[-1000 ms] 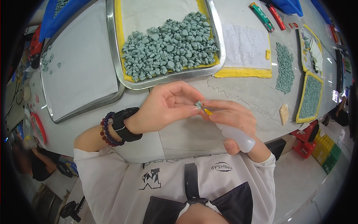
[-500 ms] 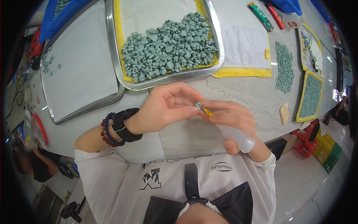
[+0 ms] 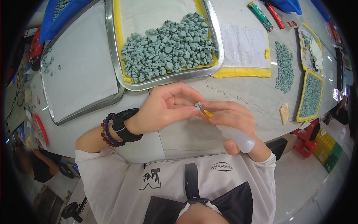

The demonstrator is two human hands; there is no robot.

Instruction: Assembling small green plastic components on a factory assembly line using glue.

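Observation:
Between the thumb and fingers of my left hand point(image 3: 167, 106) is a tiny grey-green molded piece point(image 3: 198, 105). My right hand point(image 3: 235, 121) is wrapped round a translucent white squeeze bottle point(image 3: 238, 138), its rounded base toward me. A yellow nozzle tip point(image 3: 208, 113) points from the bottle toward the small piece. Fingertips of both hands meet around the piece and partly hide it. Just beyond my hands stands a metal tray point(image 3: 167, 84) with a yellow-edged lining, holding a heap of grey-green pieces point(image 3: 167, 48).
On the left, a second metal tray point(image 3: 82, 74) lined with white paper bears a few small pieces point(image 3: 47, 63). To the right lie a yellow-edged sheet point(image 3: 244, 48), a pile of smaller pieces point(image 3: 284, 67), a filled yellow-rimmed tray point(image 3: 310, 95), and green and red boxes point(image 3: 261, 16).
Both hands keep almost the same place, with only a slight shift of the fingers around the piece and the nozzle tip.

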